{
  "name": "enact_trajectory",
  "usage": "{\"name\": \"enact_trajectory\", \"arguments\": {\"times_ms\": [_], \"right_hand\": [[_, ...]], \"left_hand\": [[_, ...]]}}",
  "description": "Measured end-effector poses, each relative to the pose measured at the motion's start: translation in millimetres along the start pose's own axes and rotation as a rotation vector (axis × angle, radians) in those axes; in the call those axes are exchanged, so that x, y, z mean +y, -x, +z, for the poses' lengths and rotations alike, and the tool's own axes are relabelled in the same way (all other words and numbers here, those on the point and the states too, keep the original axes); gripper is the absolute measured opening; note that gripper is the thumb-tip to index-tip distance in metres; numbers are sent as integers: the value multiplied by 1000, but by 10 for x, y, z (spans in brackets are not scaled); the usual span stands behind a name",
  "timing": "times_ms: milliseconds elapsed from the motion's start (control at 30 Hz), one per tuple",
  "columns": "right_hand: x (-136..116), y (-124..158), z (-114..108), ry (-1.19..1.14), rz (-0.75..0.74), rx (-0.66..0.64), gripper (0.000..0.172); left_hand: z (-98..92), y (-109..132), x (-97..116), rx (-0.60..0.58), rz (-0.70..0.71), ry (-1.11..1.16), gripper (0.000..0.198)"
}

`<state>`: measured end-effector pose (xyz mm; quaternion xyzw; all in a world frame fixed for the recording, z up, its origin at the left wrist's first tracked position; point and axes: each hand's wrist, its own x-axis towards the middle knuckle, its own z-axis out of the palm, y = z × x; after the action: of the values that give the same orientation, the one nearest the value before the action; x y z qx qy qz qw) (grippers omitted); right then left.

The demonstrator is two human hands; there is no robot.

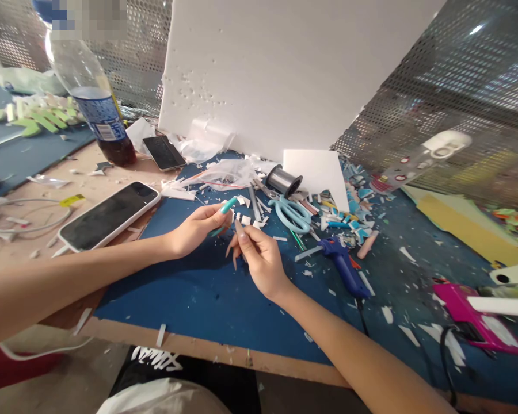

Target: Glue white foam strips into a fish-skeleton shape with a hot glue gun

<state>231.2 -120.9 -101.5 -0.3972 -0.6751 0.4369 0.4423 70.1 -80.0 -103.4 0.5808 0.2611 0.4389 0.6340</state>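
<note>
My left hand (202, 227) is raised over the blue mat, its thumb pressed against the curled fingers. Long turquoise tips show at its thumb and below a finger; whether they are nails or a held strip I cannot tell. My right hand (261, 253) faces it a short way to the right, thumb and index finger pinched, the other fingers loosely curled with long pale tips. Whatever lies in either pinch is too small or hidden. Beyond the hands lie light-blue-handled scissors (290, 214), a spool of thin grey wire or thread (284, 180) and small white scraps (245, 219).
A blue glue gun (343, 267) with its cord lies to the right, near a magenta device (479, 319). On the left are a white-cased phone (112, 215), a darker phone (164, 152) and a cola bottle (107, 123). A white foam board (259, 75) stands behind.
</note>
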Motion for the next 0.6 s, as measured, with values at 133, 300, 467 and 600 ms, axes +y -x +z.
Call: {"name": "enact_trajectory", "arguments": {"times_ms": [133, 300, 467, 600], "right_hand": [[16, 3, 0, 31, 7, 6, 33], [30, 5, -2, 18, 9, 0, 31], [12, -3, -3, 26, 3, -1, 32], [10, -5, 1, 25, 3, 4, 32]], "left_hand": [[5, -1, -4, 1, -2, 4, 40], [15, 0, 13, 19, -13, -22, 40], [14, 0, 10, 26, -13, -35, 39], [6, 1, 6, 13, -5, -52, 39]]}}
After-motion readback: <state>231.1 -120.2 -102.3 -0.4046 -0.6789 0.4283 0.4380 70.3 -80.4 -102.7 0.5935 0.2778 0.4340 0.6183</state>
